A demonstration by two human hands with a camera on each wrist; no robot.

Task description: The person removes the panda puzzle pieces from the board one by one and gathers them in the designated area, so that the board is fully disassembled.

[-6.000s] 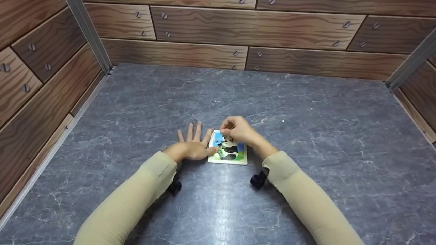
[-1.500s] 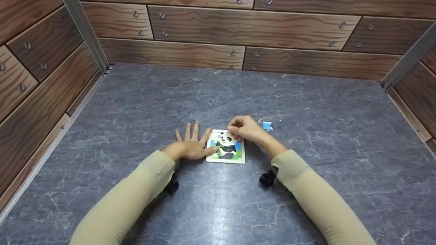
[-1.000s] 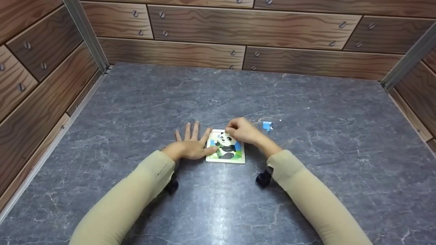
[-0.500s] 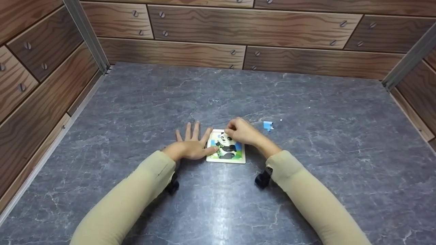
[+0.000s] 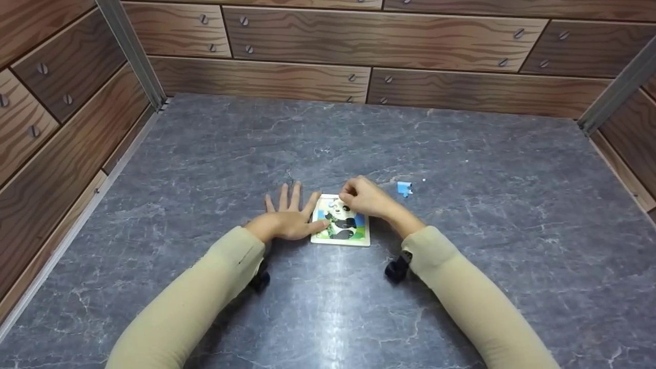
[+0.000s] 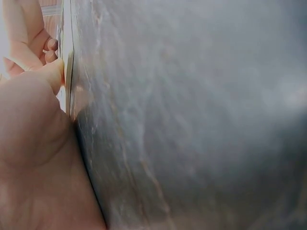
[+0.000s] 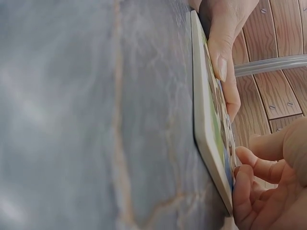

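A small framed panda jigsaw puzzle [image 5: 353,237] lies flat on the table, its top left area showing pale bare backing. My left hand [image 5: 289,225] rests spread beside it, the thumb laid over the puzzle's left side. At the top edge, near the panda's ear, my right hand [image 5: 366,197] has curled fingers and pinches a puzzle piece, mostly hidden by the fingertips. In the right wrist view, those fingertips [image 7: 243,175] sit right at the puzzle's face, low against the frame [image 7: 204,115]. A loose blue puzzle piece [image 5: 404,188] lies beyond my right hand.
A grey marbled table [image 5: 487,205] surrounds the puzzle. Wood-print panels [image 5: 307,41] wall it at the back and sides, with metal posts [image 5: 133,56] at the corners. A tiny white speck [image 5: 424,180] lies by the loose piece.
Since the oldest frame, the blue piece has gone from the puzzle's top left to the table at right. My right hand has since shifted slightly left along the top edge; the left hand stays put.
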